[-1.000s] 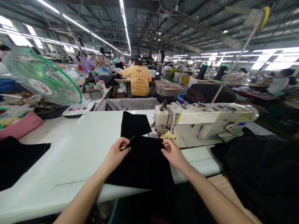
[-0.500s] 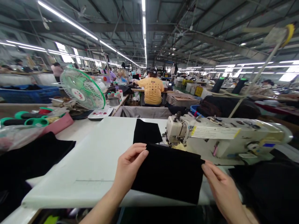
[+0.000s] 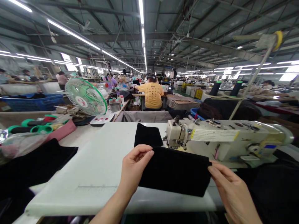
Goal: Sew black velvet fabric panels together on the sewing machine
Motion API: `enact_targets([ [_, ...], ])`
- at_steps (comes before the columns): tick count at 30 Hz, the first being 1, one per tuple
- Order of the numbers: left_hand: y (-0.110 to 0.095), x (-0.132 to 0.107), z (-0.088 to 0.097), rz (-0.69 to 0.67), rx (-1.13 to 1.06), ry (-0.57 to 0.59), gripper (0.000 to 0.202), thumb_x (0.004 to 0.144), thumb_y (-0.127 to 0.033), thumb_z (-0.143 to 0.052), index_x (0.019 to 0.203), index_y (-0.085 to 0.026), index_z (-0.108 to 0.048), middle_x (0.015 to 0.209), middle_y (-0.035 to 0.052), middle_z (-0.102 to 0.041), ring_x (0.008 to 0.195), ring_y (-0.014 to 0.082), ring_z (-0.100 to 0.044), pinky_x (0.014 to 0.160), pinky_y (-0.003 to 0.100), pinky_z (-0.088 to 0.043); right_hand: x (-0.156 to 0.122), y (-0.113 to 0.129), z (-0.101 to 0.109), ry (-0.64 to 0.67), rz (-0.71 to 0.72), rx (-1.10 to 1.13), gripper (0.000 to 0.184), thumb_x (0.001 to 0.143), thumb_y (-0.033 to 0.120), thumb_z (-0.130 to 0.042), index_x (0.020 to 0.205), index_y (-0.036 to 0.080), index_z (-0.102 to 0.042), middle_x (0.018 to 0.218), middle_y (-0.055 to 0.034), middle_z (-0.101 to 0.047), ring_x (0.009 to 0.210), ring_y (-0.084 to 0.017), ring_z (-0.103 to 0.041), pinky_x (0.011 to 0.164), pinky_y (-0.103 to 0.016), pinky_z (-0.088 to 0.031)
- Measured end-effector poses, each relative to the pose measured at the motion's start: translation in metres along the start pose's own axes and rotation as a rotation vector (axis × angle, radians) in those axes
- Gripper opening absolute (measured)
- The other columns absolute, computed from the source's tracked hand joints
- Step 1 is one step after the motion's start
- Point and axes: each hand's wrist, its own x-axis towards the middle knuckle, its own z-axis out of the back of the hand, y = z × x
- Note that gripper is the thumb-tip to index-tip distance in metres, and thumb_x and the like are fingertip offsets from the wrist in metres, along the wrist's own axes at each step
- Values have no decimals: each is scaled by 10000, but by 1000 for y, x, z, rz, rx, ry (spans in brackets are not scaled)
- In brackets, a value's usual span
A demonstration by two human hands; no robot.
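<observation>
Between my hands hangs a rectangular piece of black fabric (image 3: 175,172), held above the front of the white table (image 3: 93,165). My left hand (image 3: 136,165) pinches its upper left corner between thumb and fingertips. At the upper right corner, my right hand (image 3: 230,183) pinches the edge in the same way. Just behind the held piece, a second black fabric piece (image 3: 147,134) lies on the tabletop, left of the needle area. The sewing machine (image 3: 176,133) stands beyond the cloth; the held fabric hides part of its bed.
A green-rimmed fan (image 3: 86,96) stands at the back left, near thread spools (image 3: 42,128) and a plastic bag. Black cloth (image 3: 35,161) lies along the left side, and more dark fabric (image 3: 275,186) at the right. A person in a yellow shirt (image 3: 153,93) sits ahead.
Both hands and the held fabric have shifted slightly to the right in view, and the fabric's lower edge sits a little higher. The camera view has tilted slightly upward. Both pinches stay the same.
</observation>
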Motion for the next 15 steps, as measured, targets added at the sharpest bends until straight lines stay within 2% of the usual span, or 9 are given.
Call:
enact_targets([
  [7, 1, 3, -7, 53, -87, -40, 151, 672, -307, -790, 692, -185, -702, 873, 27, -711, 821, 153, -652, 751, 229, -520, 1, 2, -1, 8, -23, 37, 399, 440, 430, -945, 743, 213, -803, 1018, -44, -748, 935, -178, -664, 753, -140, -538],
  [11, 4, 3, -8, 73, -137, -45, 155, 673, -296, -791, 679, -180, -689, 887, 21, -695, 824, 139, -634, 756, 222, -495, 0, 3, 0, 9, -44, 47, 398, 415, 414, -953, 713, 202, -794, 961, -45, -741, 862, -161, -659, 710, -139, -540],
  [15, 7, 4, -9, 86, -168, -54, 161, 673, -288, -793, 676, -176, -678, 890, 18, -690, 824, 132, -621, 762, 220, -478, 0, 4, 0, 15, -32, 37, 393, 418, 427, -951, 693, 201, -784, 916, -35, -735, 851, -155, -652, 732, -146, -534],
])
